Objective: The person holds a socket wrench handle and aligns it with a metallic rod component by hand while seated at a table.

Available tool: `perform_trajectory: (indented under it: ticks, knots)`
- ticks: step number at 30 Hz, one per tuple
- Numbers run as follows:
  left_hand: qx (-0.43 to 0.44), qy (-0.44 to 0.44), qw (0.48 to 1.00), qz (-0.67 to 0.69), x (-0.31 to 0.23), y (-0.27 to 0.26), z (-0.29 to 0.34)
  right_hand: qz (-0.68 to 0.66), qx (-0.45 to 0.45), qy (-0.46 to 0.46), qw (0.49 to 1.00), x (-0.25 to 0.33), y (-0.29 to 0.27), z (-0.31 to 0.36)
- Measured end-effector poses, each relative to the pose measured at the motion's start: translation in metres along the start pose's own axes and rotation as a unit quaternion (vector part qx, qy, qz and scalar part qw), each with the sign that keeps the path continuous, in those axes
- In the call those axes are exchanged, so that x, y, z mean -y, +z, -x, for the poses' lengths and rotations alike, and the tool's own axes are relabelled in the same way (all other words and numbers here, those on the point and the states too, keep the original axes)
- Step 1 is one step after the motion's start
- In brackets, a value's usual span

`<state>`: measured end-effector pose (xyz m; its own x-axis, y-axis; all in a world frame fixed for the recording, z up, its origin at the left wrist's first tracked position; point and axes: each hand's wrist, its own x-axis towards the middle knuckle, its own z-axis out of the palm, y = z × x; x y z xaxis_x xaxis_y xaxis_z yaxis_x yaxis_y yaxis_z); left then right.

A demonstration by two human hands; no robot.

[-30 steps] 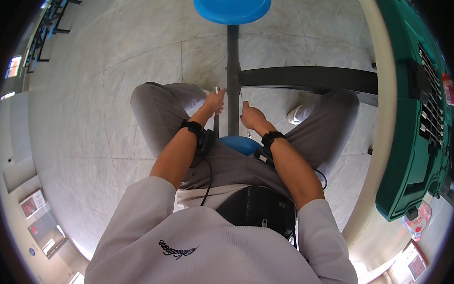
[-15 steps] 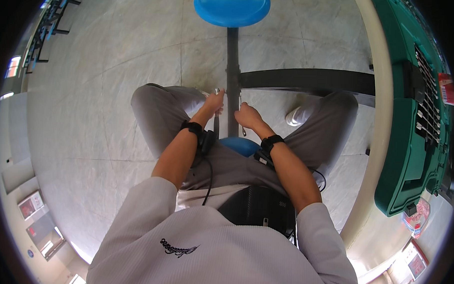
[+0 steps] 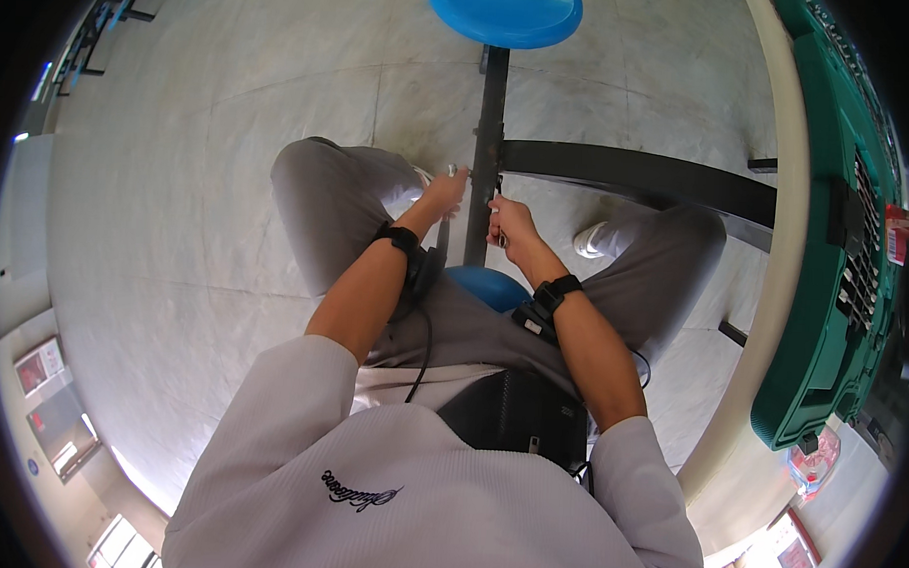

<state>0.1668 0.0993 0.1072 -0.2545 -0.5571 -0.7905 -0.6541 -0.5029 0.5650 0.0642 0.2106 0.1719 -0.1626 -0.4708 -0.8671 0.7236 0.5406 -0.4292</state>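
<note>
The hands work on either side of a black metal bar between two blue seats, the left hand wrapped around a dark-handled tool and the right hand clenched on a slim metal tool. The left tool's bright head shows above the fist and its handle hangs below, close to the bar; the right tool sits just across, its exact type too small to tell. Both look rigid and hard to damage, probably modest in weight but dense for their size; the bare metal may be slick, so the dark handle offers the surer hold on one and the mid-shank on the other. The forearms angle inward from the lower edge, elbows bent and apart, black straps at the wrists, with the fists meeting near the bar between the parted knees. A black crossbar branches off to the right, beyond the right hand, toward the pale surface, where a green tool case lies.
</note>
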Motion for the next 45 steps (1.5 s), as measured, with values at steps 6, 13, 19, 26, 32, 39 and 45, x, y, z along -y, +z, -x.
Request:
perform_trajectory:
  ticks: [6,13,19,26,32,39,45]
  knots:
    - [-0.007,-0.016,1.0,-0.01,-0.006,0.004,0.002,0.133,0.003,-0.029,0.991,-0.009,-0.01,-0.008]
    - [0.0,-0.01,1.0,-0.013,-0.005,0.002,0.001,0.106,0.024,0.011,0.994,-0.005,-0.012,-0.002]
    - [0.001,-0.005,1.0,0.004,-0.004,0.003,0.004,0.106,-0.007,-0.007,0.994,-0.01,-0.016,-0.002]
    - [0.022,-0.011,1.0,0.015,-0.002,0.001,0.0,0.2,-0.002,-0.032,0.979,-0.019,-0.04,-0.021]
    - [0.016,-0.011,1.0,0.013,-0.004,0.002,0.003,0.172,0.066,-0.044,0.982,-0.02,-0.044,-0.018]
    - [0.011,-0.021,0.999,0.022,-0.006,0.001,0.003,0.187,0.113,-0.057,0.974,-0.022,-0.051,-0.022]
    - [0.011,-0.014,1.0,0.013,-0.007,0.001,0.004,0.247,0.115,-0.02,0.962,-0.027,-0.054,-0.028]
